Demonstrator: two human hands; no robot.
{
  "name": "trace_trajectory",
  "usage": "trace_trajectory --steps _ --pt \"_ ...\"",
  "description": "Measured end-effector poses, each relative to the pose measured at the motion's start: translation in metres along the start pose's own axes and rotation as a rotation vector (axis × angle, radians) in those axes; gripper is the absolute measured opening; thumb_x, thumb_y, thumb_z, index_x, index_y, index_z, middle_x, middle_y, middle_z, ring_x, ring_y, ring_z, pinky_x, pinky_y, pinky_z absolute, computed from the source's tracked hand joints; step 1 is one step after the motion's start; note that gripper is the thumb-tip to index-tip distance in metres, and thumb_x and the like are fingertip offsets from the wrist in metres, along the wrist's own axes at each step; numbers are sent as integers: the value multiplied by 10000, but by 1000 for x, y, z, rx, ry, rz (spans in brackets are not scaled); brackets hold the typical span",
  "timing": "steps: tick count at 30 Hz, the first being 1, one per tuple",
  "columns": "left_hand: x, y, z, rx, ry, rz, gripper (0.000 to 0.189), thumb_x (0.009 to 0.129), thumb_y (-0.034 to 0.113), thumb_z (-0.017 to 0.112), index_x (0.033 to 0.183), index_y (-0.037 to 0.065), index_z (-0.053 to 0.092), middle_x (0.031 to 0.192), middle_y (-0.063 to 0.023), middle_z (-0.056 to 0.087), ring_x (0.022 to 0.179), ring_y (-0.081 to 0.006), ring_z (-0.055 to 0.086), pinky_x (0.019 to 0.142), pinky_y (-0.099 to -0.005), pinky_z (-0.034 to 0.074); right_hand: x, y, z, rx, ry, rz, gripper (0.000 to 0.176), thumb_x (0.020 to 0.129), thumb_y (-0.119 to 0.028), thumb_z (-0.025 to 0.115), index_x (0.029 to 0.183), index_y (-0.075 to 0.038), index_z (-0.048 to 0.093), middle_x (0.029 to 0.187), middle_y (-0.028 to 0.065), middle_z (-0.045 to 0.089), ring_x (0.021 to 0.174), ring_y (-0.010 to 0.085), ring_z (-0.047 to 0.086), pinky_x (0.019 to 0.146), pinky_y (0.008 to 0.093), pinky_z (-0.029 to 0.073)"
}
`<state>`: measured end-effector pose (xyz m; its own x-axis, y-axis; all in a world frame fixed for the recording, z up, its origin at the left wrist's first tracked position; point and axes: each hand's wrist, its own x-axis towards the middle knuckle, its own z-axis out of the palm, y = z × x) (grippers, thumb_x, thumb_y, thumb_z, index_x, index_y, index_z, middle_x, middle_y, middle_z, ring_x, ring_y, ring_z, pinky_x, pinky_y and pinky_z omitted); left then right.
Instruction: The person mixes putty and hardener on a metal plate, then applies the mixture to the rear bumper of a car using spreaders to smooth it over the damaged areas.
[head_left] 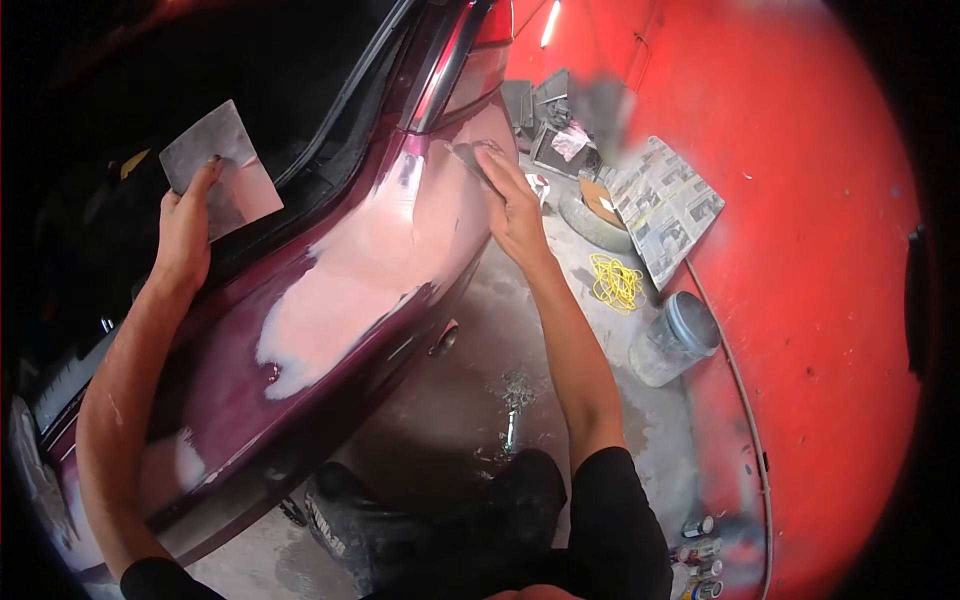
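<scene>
My left hand [186,225] grips a flat square mixing board [232,150] by its near edge, thumb on top. Grey smears and a pink patch of filler cover the board's face, which is held above the dark window opening. Along the maroon car panel [225,345] runs a broad area of pale pink filler [350,280]. My right hand [515,205] is closed on a thin dark spreader [466,156], pressed against the filled panel just below the tail light [495,25]. The fingers partly hide the spreader.
To the right are a grey bucket [675,340], a yellow cord [617,284], a tire [590,220] and a newspaper-covered panel [665,205] against the red wall [800,250]. A hose [735,370] runs along the wall. Several cans [700,555] stand at lower right.
</scene>
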<state>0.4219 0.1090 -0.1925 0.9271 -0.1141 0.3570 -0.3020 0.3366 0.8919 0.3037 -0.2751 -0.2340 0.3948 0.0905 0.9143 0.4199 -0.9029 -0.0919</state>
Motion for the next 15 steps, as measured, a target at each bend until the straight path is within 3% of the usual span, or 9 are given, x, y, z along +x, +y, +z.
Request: trace_trajectory --steps 6,9,12,15 --pt "-1 1 1 29 6 -6 396 910 305 629 1099 -44 619 996 -94 655 883 -178 628 812 -315 498 6 -15 0 49 78 9 464 854 76 557 1298 -52 599 1298 193 577 1241 327 539 1057 354 396" --pt "0 -1 1 49 55 -4 387 910 310 629 1079 -37 631 970 -94 660 851 -175 631 781 -304 502 6 -13 -15 50 73 30 404 907 38 533 1301 -28 591 1300 185 582 1238 294 545 1049 329 389" --pt "1 -4 -1 28 5 15 372 906 312 632 1044 -34 645 930 -86 666 823 -172 635 759 -298 506 5 -4 -28 139 187 142 352 952 -17 516 1296 9 584 1273 175 601 1212 251 557 1038 314 391" --pt "1 -6 -1 14 10 67 353 905 305 630 1015 -29 657 891 -79 670 784 -168 640 732 -303 512 -20 21 -50 98 323 491 358 983 -85 502 1319 21 560 1252 195 610 1201 245 557 1033 305 388"
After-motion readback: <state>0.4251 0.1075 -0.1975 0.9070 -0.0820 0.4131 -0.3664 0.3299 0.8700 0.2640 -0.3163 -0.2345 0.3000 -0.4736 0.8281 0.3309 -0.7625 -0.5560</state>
